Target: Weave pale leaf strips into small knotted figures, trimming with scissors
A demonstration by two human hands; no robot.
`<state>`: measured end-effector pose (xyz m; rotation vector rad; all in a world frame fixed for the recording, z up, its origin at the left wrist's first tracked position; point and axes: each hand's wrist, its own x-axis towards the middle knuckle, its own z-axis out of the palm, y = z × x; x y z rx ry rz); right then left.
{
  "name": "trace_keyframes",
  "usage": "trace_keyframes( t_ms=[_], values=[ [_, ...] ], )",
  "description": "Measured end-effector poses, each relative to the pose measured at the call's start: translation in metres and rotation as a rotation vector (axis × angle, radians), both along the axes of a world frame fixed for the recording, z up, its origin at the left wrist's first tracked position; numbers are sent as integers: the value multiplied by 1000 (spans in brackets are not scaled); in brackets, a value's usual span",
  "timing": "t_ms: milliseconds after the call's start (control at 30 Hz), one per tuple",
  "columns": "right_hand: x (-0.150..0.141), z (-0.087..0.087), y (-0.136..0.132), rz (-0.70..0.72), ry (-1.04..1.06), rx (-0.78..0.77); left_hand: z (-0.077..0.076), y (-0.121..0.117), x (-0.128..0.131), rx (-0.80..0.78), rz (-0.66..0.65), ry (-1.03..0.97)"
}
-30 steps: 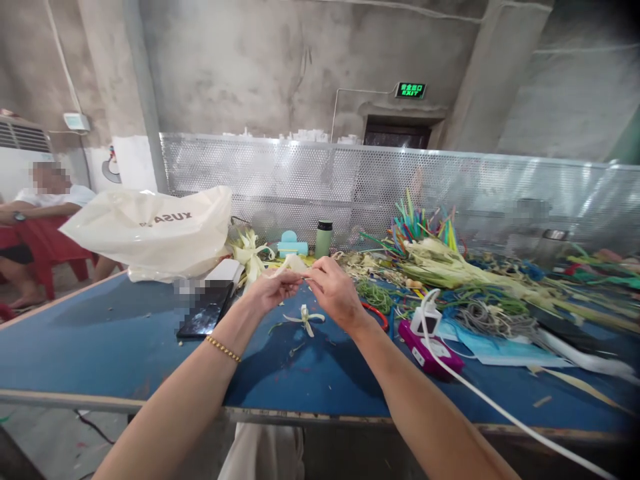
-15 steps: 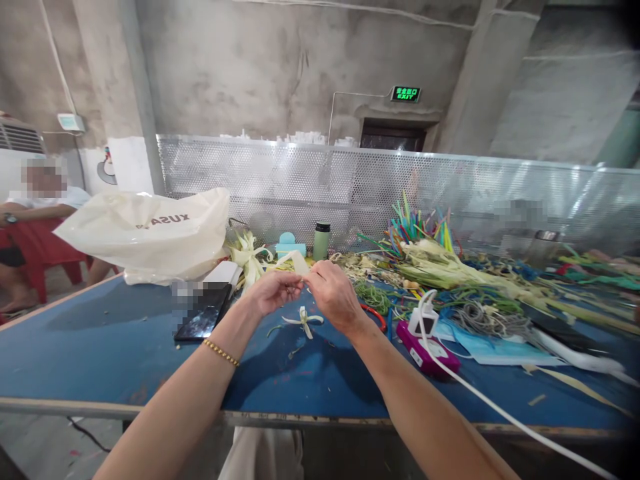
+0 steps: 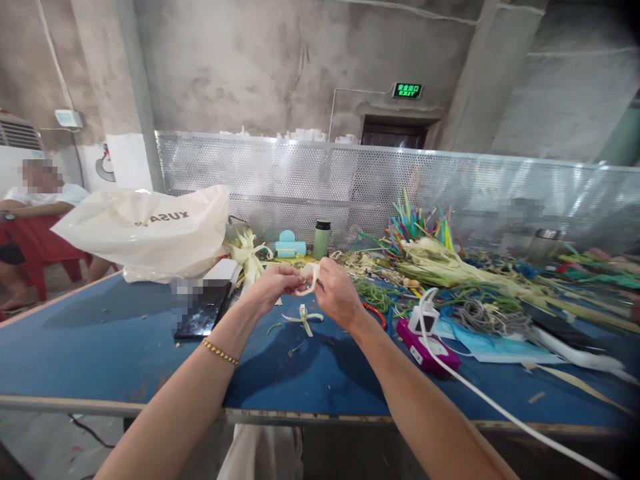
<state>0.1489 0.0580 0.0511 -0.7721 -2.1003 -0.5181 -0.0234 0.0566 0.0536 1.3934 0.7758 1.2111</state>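
Between my hands, above the blue table, a pale strip (image 3: 312, 280) that looks like corn husk is bent into a loop. My left hand (image 3: 274, 288) pinches one side of it between thumb and fingers. On the other side, my right hand (image 3: 337, 291) has its fingers closed on the strip. Below the hands lies a small star-shaped piece of pale husk strips (image 3: 304, 321) with several arms. A bundle of pale husks (image 3: 249, 257) is just beyond my left hand.
A cream plastic bag (image 3: 145, 233) and a dark tablet-like device (image 3: 205, 313) are at the left. Behind stands a green bottle (image 3: 321, 240). A purple power strip (image 3: 427, 350) with a white cable, a blue mask (image 3: 495, 347) and heaps of cords lie right. A person (image 3: 43, 200) sits far left.
The strip, which stuck up from between my fingers, is now curved into a loop. My hands have drawn slightly apart, and my right fingers have turned.
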Motion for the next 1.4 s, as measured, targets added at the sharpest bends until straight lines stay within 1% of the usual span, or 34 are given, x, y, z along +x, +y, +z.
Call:
trace_keyframes(
  t_ms=[133,267,433,567,767,933,1200,1400],
  values=[
    [1,1,0,14,69,-98,0,-1,-1,94,-8,83],
    [1,2,-2,-2,103,-162,1,-4,0,135,-7,123],
    [2,1,1,24,179,-141,0,-4,4,153,0,107],
    [3,-1,4,36,183,-111,-2,-2,6,221,40,128],
    [4,-2,7,26,167,-60,2,-6,7,315,99,238],
    [5,-1,6,47,202,-76,5,-7,8,435,159,359],
    [7,0,5,19,164,-66,2,-7,9,491,212,388],
    [7,0,7,15,147,-68,5,-10,9,499,232,443]
  ],
)
